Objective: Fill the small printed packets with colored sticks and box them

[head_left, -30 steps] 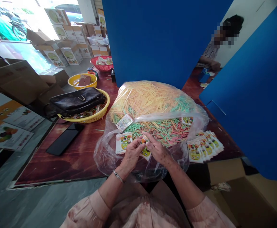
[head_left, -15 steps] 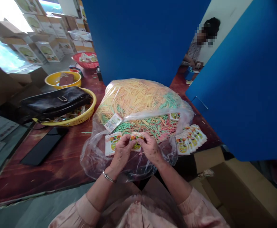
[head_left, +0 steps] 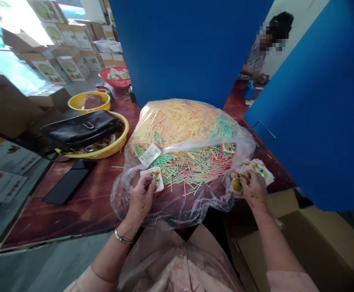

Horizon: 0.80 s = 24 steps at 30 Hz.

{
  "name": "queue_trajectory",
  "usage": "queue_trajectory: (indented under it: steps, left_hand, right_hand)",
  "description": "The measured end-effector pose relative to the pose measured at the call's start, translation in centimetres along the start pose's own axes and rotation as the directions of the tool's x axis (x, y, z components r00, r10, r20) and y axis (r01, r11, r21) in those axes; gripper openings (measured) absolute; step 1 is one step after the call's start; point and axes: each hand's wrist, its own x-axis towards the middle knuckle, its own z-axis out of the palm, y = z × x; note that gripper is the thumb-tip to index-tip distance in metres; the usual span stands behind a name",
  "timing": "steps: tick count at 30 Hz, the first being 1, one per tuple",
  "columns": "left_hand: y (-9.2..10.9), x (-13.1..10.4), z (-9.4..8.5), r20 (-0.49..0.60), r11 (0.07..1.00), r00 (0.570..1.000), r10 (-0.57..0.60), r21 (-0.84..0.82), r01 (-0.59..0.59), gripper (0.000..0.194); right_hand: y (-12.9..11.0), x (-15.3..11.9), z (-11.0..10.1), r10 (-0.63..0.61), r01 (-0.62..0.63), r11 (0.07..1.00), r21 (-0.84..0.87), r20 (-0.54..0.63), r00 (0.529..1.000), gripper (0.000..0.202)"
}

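My left hand (head_left: pixel 141 196) is at the left of the bag's mouth, fingers closed on the edge of a small printed packet (head_left: pixel 158 177). Whether more packets lie under it, I cannot tell. Off to the right, my right hand (head_left: pixel 256 192) pinches another printed packet (head_left: pixel 236 184) beside a fanned pile of packets (head_left: pixel 265 172). Between my hands, a large clear plastic bag (head_left: pixel 177 202) lies open, full of thin coloured sticks (head_left: pixel 192 162) in yellow, green and red. A bundle of paper slips (head_left: pixel 150 155) and one packet (head_left: pixel 229 147) rest on the sticks.
To the left are a black phone (head_left: pixel 69 182), a yellow basket (head_left: pixel 116 146) bearing a black handbag (head_left: pixel 79 132), and a yellow bowl (head_left: pixel 73 106). Blue panels (head_left: pixel 189 48) stand behind and at right. An open carton (head_left: pixel 310 243) sits below right. Another person (head_left: pixel 257 61) works beyond.
My hands have parted from the middle. The right one carried a packet to the pile at right; the left one moved left onto the packet there. The view shifted slightly.
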Motion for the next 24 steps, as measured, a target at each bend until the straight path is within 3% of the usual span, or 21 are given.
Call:
queue_trajectory:
  steps: [3, 5, 7, 9, 11, 13, 15, 18, 20, 24]
  left_hand:
    - [-0.1, -0.1, -1.5, -0.048, 0.925, 0.994, 0.099, 0.374, -0.074, 0.017]
    - [-0.1, 0.1, -2.0, -0.044, 0.833, 0.992, 0.122, 0.548, -0.078, 0.016]
    - [0.0, 0.5, -2.3, -0.034, 0.743, 0.996, 0.087, 0.668, -0.042, 0.018]
    - [0.1, 1.0, -2.3, -0.022, 0.663, 1.000, 0.020, 0.748, 0.004, 0.021]
    - [0.0, 1.4, -2.2, -0.010, 0.615, 0.999, -0.040, 0.788, 0.033, 0.025]
    - [-0.1, 1.8, -2.0, -0.011, 0.602, 0.997, -0.074, 0.796, 0.053, 0.030]
    - [-0.4, 2.0, -1.8, -0.006, 0.615, 0.997, -0.078, 0.787, 0.053, 0.034]
    - [-0.7, 2.2, -1.5, -0.001, 0.645, 0.998, -0.066, 0.763, 0.043, 0.038]
    - [-0.8, 2.2, -1.4, -0.004, 0.668, 0.998, -0.059, 0.743, 0.043, 0.039]
    - [-0.9, 2.3, -1.4, -0.017, 0.693, 0.997, -0.069, 0.718, 0.060, 0.036]
  right_hand:
    - [-2.2, 0.5, 1.2, -0.213, 0.211, 0.976, -0.051, -0.046, 0.976, 0.033]
    - [-5.3, 0.6, 1.9, -0.349, 0.346, 0.936, 0.073, 0.041, 0.936, 0.027]
    - [-8.5, 0.8, 2.7, -0.468, 0.428, 0.879, 0.212, 0.207, 0.859, 0.024]
    - [-10.8, 1.1, 3.5, -0.553, 0.477, 0.833, 0.281, 0.378, 0.742, 0.024]
    - [-12.0, 1.5, 4.2, -0.592, 0.510, 0.804, 0.305, 0.491, 0.639, 0.028]
    - [-12.2, 2.0, 4.7, -0.600, 0.533, 0.791, 0.299, 0.548, 0.583, 0.030]
    - [-12.3, 2.4, 5.1, -0.579, 0.556, 0.793, 0.248, 0.589, 0.563, 0.025]
    - [-13.2, 2.5, 5.5, -0.525, 0.566, 0.813, 0.140, 0.596, 0.607, 0.018]
    - [-14.6, 2.1, 5.8, -0.542, 0.550, 0.816, 0.175, 0.562, 0.625, 0.018]
    - [-17.6, 1.5, 6.3, -0.616, 0.549, 0.782, 0.293, 0.496, 0.612, 0.021]
